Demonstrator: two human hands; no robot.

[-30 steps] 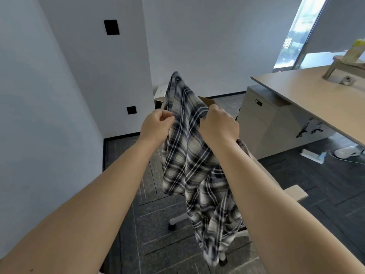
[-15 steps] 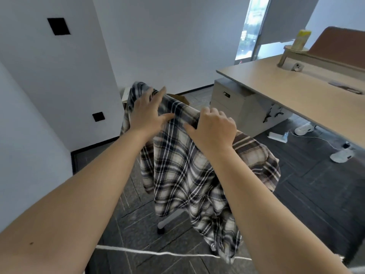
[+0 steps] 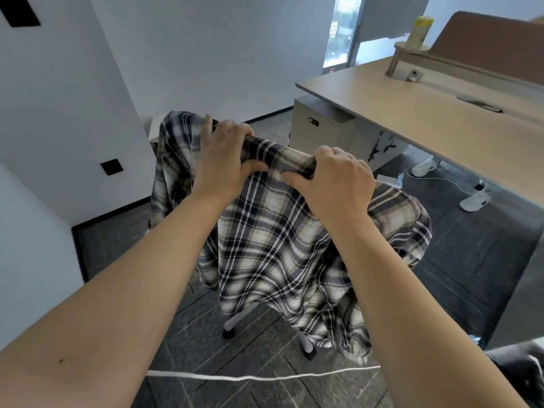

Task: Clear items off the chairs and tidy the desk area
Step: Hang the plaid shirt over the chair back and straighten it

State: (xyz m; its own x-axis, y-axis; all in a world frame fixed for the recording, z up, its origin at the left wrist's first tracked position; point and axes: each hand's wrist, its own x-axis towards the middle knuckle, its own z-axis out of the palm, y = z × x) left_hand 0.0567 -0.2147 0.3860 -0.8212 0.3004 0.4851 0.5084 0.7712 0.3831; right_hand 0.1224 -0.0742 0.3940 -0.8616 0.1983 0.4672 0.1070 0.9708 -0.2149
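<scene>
A black-and-white plaid shirt hangs in front of me, draped over what lies beneath it. My left hand grips its upper edge on the left, fingers curled round the bunched cloth. My right hand grips the same rolled edge a little to the right. Below the shirt only the white legs and castors of a chair show; the seat and back are hidden by the cloth.
A long wooden desk runs along the right, with a drawer cabinet under its near end. White shoes and a cable lie on the dark floor beneath it. A white cord crosses the floor near me. White walls stand at left.
The shirt has gone from hanging bunched in the air to spread wide and lower over the chair. My left hand has closed round the top edge. The view has turned toward the desk.
</scene>
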